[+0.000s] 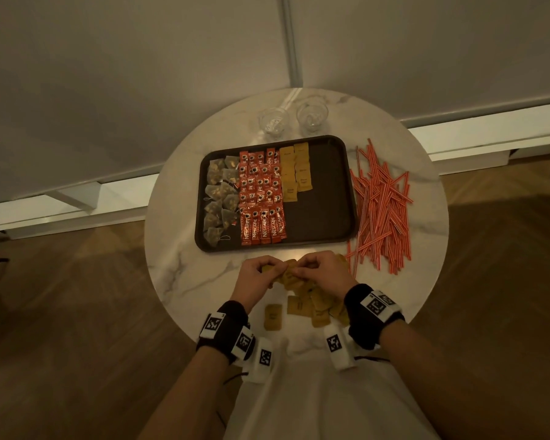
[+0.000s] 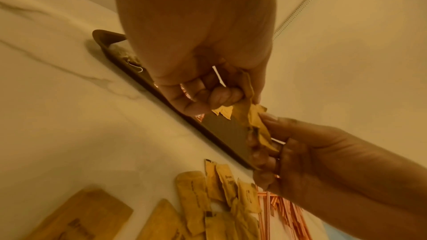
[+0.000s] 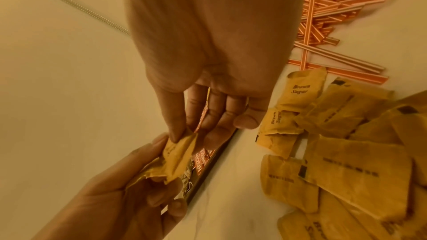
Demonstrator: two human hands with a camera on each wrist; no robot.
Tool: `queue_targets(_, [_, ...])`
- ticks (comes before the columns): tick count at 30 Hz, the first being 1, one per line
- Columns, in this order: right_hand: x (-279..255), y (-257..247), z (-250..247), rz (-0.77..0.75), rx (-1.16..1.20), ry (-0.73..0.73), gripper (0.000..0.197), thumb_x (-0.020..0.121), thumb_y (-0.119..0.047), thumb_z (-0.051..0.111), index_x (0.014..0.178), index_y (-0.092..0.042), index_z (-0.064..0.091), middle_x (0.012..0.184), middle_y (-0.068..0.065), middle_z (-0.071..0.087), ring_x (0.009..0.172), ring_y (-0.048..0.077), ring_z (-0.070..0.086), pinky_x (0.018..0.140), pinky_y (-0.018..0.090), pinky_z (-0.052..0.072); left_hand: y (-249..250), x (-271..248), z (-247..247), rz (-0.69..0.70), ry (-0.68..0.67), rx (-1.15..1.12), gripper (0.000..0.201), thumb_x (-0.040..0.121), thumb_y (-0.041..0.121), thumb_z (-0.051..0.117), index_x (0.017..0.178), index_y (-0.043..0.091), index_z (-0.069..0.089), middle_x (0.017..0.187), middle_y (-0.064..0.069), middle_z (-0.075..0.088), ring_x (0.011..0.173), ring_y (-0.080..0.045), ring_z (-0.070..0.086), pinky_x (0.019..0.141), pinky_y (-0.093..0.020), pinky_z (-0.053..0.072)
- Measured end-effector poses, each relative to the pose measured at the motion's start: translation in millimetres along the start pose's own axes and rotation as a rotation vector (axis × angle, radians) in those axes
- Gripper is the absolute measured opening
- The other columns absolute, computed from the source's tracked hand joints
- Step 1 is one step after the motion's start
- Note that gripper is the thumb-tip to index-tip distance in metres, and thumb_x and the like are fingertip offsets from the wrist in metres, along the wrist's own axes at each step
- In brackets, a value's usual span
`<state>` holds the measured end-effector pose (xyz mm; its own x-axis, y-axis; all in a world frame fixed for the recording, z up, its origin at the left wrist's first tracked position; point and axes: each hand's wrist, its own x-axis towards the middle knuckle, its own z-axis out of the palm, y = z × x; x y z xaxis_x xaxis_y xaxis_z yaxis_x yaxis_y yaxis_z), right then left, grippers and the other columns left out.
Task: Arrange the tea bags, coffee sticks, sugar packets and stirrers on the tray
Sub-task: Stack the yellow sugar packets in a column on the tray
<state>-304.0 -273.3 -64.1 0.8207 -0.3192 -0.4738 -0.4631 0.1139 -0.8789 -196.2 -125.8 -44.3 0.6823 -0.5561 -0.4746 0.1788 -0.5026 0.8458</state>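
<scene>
Loose sugar packets are lying nearest on the worktop, and just above them the left hand and right hand are both pinching a small bunch of packets; beyond, the tray is holding tea bags, coffee sticks and sugar, stirrers lying alongside.

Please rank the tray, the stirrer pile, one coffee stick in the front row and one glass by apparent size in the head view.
1. tray
2. stirrer pile
3. coffee stick and glass: they look alike in extent; the glass is farther away, so unranked.
</scene>
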Motion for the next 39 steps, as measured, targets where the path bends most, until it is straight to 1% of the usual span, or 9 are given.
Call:
queue_targets(5, [11,6,-11,0.05,0.033,0.1,0.015,0.086,-0.018,0.075,0.094,-0.006,0.075,0.087,0.007,0.076,0.08,0.018,0.072,0.071,0.021,0.056,-6,12,-8,-0.098,0.039,-0.063,0.012,0.095,0.013,0.062,0.1,0.013,0.073,0.081,0.0,0.069,0.065,-0.009,0.058,0.056,-0.017,0.048])
queue_targets(9, [25,8,-29,0.056,-0.028,0.149,0.014,0.086,-0.018,0.075,0.094,-0.007,0.074,0.087,0.006,0.074,0.073,0.01,0.069,0.066,0.018,0.053,-22,25,-29,-0.255,-0.017,0.049,0.019,0.095,0.017,0.063,0.114,0.017,0.066,0.098,-0.003,0.067,0.081,-0.014,0.062,0.064,-0.024,0.051])
queue_targets(12, [38,5,-41,0.047,-0.068,0.161,0.012,0.086,-0.018,0.075,0.093,-0.009,0.074,0.09,0.008,0.074,0.083,0.016,0.07,0.077,0.027,0.057,-36,35,-42,-0.407,-0.05,0.116,0.013,0.095,0.015,0.061,0.108,0.015,0.065,0.103,-0.005,0.063,0.086,-0.016,0.059,0.063,-0.025,0.049])
queue_targets(17, [72,0,-60,0.039,-0.122,0.207,0.012,0.084,-0.016,0.077,0.093,-0.008,0.075,0.092,0.007,0.073,0.089,0.02,0.07,0.085,0.032,0.057,-42,55,-54,-0.572,0.0,-0.002,0.02,0.095,0.009,0.051,0.082,0.01,0.067,0.073,-0.011,0.068,0.06,-0.024,0.063,0.054,-0.03,0.052])
queue_targets(21, [102,-9,-71,0.04,-0.175,0.301,0.012,0.083,-0.02,0.078,0.089,-0.01,0.075,0.087,0.002,0.072,0.085,0.015,0.067,0.076,0.021,0.049,-58,66,-58,-0.619,0.085,-0.041,0.03,0.088,0.001,0.038,0.063,0.003,0.055,0.054,-0.014,0.05,0.033,-0.02,0.042,0.044,-0.033,0.049])
queue_targets(26, [140,-14,-77,0.058,-0.265,0.395,0.021,0.083,-0.026,0.078,0.096,-0.009,0.077,0.092,0.003,0.071,0.09,0.014,0.064,0.081,0.026,0.047,-70,75,-54,-0.63,0.171,-0.038,0.025,0.089,0.007,0.05,0.065,0.014,0.051,0.064,-0.005,0.05,0.054,-0.02,0.046,0.046,-0.027,0.044])
queue_targets(32, [172,-26,-76,0.022,-0.281,0.463,0.023,0.084,-0.026,0.077,0.1,-0.008,0.077,0.098,0.003,0.072,0.091,0.011,0.063,0.082,0.022,0.047,-79,80,-53,-0.573,0.124,0.135,0.032,0.095,0.011,0.049,0.065,0.02,0.048,0.064,-0.001,0.047,0.053,-0.016,0.046,0.04,-0.02,0.043])
queue_targets(36, [183,-30,-75,0.026,-0.282,0.487,0.023,0.084,-0.025,0.077,0.099,-0.006,0.076,0.093,0.001,0.07,0.086,0.01,0.061,0.073,0.015,0.042,-92,87,-53,-0.629,0.156,0.124,0.042,0.081,-0.002,0.063,0.06,0.024,0.037,0.081,-0.02,0.065,0.079,-0.036,0.065,0.063,-0.037,0.052])
queue_targets(39, [188,-31,-73,0.048,-0.284,0.483,0.022,0.084,-0.025,0.078,0.097,-0.007,0.076,0.091,0.002,0.071,0.084,0.009,0.061,0.069,0.012,0.041,-105,91,-52,-0.618,0.147,0.089,0.044,0.082,-0.002,0.062,0.058,0.025,0.037,0.093,-0.027,0.066,0.08,-0.034,0.063,0.069,-0.042,0.054])
